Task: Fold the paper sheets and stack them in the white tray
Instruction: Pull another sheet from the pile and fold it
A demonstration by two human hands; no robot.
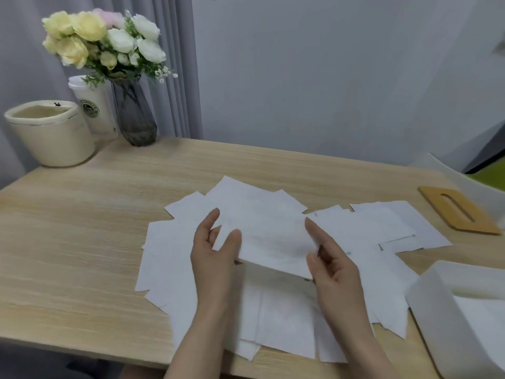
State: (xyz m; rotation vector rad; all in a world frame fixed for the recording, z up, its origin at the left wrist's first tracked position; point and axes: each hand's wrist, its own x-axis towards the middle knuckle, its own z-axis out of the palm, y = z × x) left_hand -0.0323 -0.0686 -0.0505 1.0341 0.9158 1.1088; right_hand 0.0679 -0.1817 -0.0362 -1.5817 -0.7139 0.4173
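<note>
Pinched at both short ends: one white paper sheet point(269, 236), thin, matte, faintly creased, lifted a little above the loose pile of sheets point(287, 318). Left hand point(216, 255) at the sheet's left edge, thumb on top, fingers tucked beneath. Right hand point(332, 266) at the right edge, forefinger stretched along the paper, thumb pressing the near corner. Held sheet rectangular, its near edge sagging slightly.

Pile fanned flat across the middle of the wooden table point(95, 242), corners jutting at many angles, some sheets already showing straight fold lines. Table top pale, with fine grain running lengthwise.

Right of the pile, at the table's near right corner: white tray point(437, 318), smooth, thick-walled, rounded at the rim, with something flat and white lying inside. Beyond the pile's right end: flat wooden board point(459, 212) with a long rounded slot. Far left corner of the table: cream round pot point(52, 135), white lidded cup point(94, 110) with a green emblem, and smoky ribbed glass vase point(135, 116) of yellow, white and pink flowers point(103, 39).
</note>
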